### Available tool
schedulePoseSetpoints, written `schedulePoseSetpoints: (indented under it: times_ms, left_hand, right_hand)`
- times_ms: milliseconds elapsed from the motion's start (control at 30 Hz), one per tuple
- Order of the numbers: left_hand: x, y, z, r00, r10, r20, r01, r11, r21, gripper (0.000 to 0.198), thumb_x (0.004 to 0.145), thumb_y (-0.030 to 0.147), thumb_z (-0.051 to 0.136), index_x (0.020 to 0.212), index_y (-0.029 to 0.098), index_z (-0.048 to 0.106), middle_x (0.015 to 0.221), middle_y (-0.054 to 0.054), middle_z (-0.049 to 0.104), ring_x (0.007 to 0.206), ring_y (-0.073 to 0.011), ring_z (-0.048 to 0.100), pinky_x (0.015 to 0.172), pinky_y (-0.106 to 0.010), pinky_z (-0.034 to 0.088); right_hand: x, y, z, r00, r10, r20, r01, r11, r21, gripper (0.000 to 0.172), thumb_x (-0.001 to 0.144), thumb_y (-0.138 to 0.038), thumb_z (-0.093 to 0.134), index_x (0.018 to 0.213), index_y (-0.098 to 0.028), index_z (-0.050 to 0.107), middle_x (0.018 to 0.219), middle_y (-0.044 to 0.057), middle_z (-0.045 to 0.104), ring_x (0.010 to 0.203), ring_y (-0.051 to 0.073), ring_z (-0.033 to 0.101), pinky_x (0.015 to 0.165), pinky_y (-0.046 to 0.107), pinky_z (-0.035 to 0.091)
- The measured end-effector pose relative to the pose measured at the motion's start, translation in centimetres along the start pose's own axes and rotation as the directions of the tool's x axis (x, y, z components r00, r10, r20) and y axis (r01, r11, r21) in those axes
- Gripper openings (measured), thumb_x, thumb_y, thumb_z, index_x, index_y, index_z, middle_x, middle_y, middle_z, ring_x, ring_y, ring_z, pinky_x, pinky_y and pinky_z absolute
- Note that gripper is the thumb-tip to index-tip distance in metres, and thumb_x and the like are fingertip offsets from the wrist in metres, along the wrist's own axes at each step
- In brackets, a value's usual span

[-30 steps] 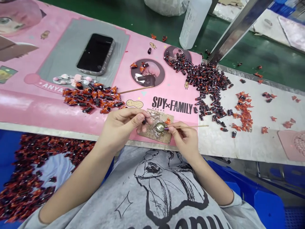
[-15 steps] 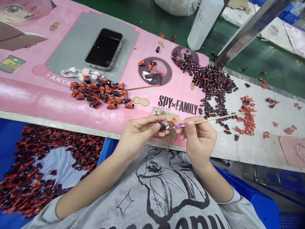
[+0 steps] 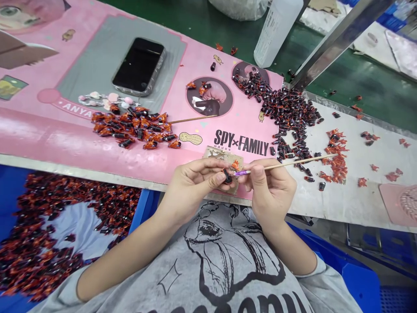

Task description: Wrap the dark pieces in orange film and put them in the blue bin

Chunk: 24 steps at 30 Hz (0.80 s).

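Two pinches, closer now, almost touching | left hand [image 3: 193,189] on black capsule [image 3: 227,176] | right hand [image 3: 270,191] on wooden stick [image 3: 293,164], purple tip [image 3: 239,173] beside capsule

Phone [image 3: 138,65] lies on printed mat [image 3: 198,56], far left. Parts heap [image 3: 130,128] lies nearer than phone; second heap [image 3: 289,108] lies right. Parts bin [image 3: 145,208] sits near left.

Pink anime-print mat [image 3: 48,141], grey graphic T-shirt [image 3: 146,278], black-and-orange pieces [image 3: 130,128]
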State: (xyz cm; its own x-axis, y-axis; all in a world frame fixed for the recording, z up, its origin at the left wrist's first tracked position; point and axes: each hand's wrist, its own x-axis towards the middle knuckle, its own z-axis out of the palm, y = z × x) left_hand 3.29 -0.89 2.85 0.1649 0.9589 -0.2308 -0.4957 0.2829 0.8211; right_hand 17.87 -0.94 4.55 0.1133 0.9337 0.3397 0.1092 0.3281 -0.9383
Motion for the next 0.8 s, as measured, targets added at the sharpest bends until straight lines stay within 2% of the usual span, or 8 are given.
schedulePoseSetpoints:
  times_ms: [167,300,467,600,800]
  left_hand:
    - [-0.1,0.0,0.2,1.0,-0.019,0.024,0.019,1.0,0.019,0.022,0.069,0.033,0.092,0.084,0.023,0.08,0.077,-0.004,0.08,0.064,-0.0174,0.075,0.067,-0.031,0.066]
    - [-0.1,-0.1,0.5,1.0,-0.02,0.011,0.02,1.0,-0.006,0.023,0.065,0.033,0.094,0.081,0.023,0.081,0.075,-0.002,0.08,0.062,-0.0144,0.074,0.064,-0.025,0.065]
    - [-0.3,0.2,0.9,0.996,-0.065,-0.053,0.066,0.998,0.015,0.029,0.058,0.035,0.097,0.078,0.021,0.081,0.071,-0.002,0.078,0.058,-0.0139,0.071,0.063,-0.026,0.065]
    - [-0.4,0.4,1.1,0.995,-0.087,-0.037,0.087,0.996,-0.002,0.026,0.06,0.035,0.095,0.078,0.021,0.081,0.072,-0.002,0.079,0.06,-0.0139,0.072,0.064,-0.026,0.065]
    - [-0.5,0.4,1.4,0.995,-0.09,-0.032,0.09,0.996,0.015,0.028,0.06,0.037,0.095,0.077,0.02,0.081,0.07,-0.002,0.077,0.059,-0.014,0.071,0.062,-0.026,0.064]
  right_hand:
    - [0.1,0.1,0.1,0.999,0.046,-0.027,-0.044,0.997,0.061,0.029,0.095,-0.044,0.066,0.08,-0.019,0.064,0.062,-0.004,0.068,0.046,0.006,0.058,0.04,0.016,0.044]
    - [0.1,0.1,0.2,0.998,0.062,-0.031,-0.058,0.989,0.134,0.026,0.093,-0.041,0.07,0.08,-0.019,0.067,0.062,-0.004,0.069,0.047,0.006,0.06,0.041,0.015,0.048]
    - [-0.1,0.0,0.1,0.996,0.092,-0.016,-0.09,0.99,0.111,0.026,0.092,-0.041,0.071,0.079,-0.02,0.068,0.062,-0.004,0.069,0.05,0.007,0.063,0.044,0.016,0.05]
    - [-0.3,0.0,-0.3,0.995,0.086,-0.058,-0.081,0.993,0.088,0.027,0.093,-0.044,0.069,0.08,-0.02,0.067,0.062,-0.004,0.069,0.049,0.008,0.062,0.042,0.017,0.049]
    - [-0.3,-0.2,-0.6,0.996,0.08,-0.03,-0.076,0.99,0.121,0.025,0.093,-0.042,0.07,0.08,-0.02,0.069,0.063,-0.004,0.068,0.051,0.007,0.062,0.045,0.015,0.05]
